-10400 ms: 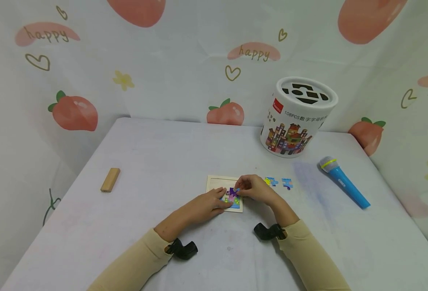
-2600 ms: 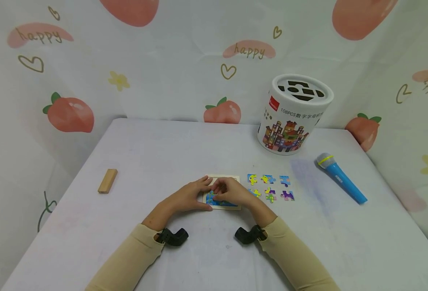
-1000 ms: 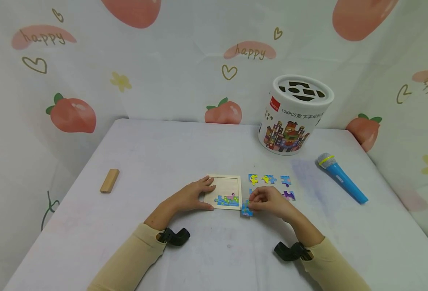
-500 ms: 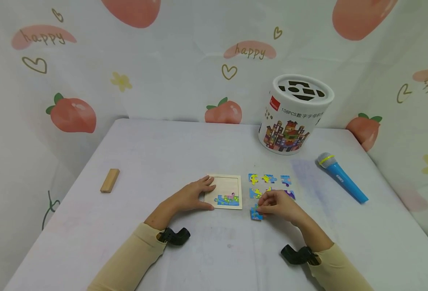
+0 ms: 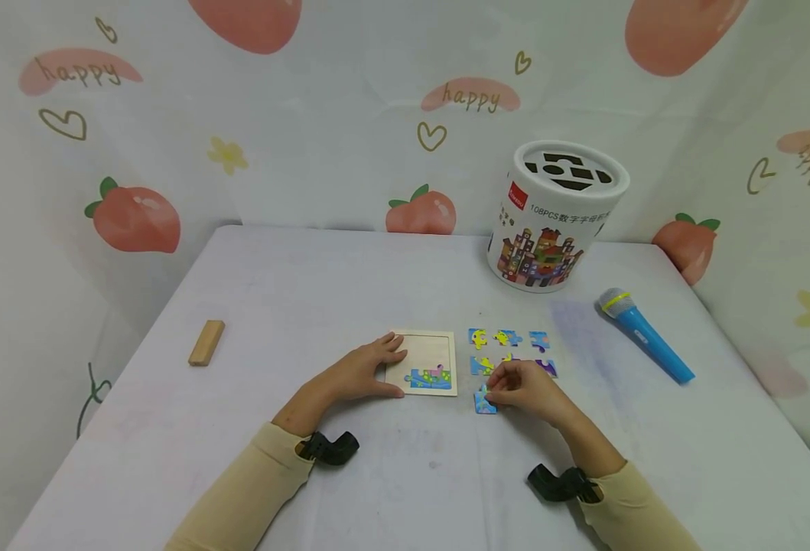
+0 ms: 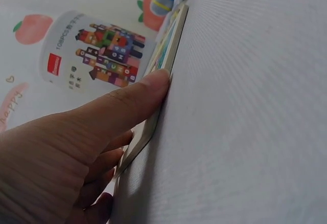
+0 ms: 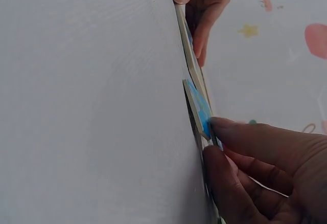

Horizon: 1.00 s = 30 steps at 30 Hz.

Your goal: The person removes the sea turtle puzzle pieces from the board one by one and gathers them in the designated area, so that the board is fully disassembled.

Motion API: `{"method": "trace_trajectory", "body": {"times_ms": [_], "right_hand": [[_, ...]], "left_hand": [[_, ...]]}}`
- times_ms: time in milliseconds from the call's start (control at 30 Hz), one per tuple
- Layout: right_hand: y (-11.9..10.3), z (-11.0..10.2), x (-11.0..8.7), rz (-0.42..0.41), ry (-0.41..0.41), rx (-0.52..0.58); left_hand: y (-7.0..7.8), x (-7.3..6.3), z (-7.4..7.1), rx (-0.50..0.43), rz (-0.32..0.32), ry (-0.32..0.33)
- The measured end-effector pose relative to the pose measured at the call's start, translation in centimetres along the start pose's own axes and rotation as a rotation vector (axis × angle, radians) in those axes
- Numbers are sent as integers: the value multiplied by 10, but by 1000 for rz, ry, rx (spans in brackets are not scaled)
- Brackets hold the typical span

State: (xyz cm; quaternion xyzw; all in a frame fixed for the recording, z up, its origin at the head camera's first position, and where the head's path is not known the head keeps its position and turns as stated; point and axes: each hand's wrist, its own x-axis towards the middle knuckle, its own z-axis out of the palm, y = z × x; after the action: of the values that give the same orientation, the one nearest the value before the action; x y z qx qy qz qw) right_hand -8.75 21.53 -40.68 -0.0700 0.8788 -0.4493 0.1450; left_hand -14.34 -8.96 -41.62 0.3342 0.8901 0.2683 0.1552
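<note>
A square wooden puzzle board [image 5: 424, 349] lies flat on the table, with joined pieces [image 5: 430, 379] in its lower right part. My left hand [image 5: 361, 373] holds the board's left side; in the left wrist view the thumb [image 6: 153, 83] presses its near edge and the other fingers lie beyond. Right of the board, my right hand [image 5: 530, 389] pinches a blue puzzle piece [image 5: 484, 402] between thumb and finger. In the right wrist view that piece [image 7: 199, 109] sits slightly tilted, close to the tabletop. Loose puzzle pieces [image 5: 477, 338] lie in rows behind the right hand, which partly hides some.
A white block bucket [image 5: 549, 222] stands at the back right. A blue toy microphone [image 5: 645, 337] lies on the right of the table, and a small wooden block [image 5: 206, 343] on the left. A printed curtain [image 5: 322, 122] hangs behind.
Pieces once in the board now lie loose to its right. Over the last second my right hand carried the blue piece right, away from the board, then lowered it. The left hand stayed.
</note>
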Motion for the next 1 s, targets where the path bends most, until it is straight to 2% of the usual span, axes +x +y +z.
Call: {"method": "trace_trajectory", "body": {"times_ms": [167, 467, 1000], "right_hand": [[-1, 0, 0, -9, 14, -65], [-2, -1, -5, -69, -57, -127], [-3, 0, -6, -125, -54, -162]], "left_hand": [[0, -1, 0, -4, 2, 2], [0, -1, -1, 0, 1, -1], [0, 0, 0, 8, 0, 1]]}}
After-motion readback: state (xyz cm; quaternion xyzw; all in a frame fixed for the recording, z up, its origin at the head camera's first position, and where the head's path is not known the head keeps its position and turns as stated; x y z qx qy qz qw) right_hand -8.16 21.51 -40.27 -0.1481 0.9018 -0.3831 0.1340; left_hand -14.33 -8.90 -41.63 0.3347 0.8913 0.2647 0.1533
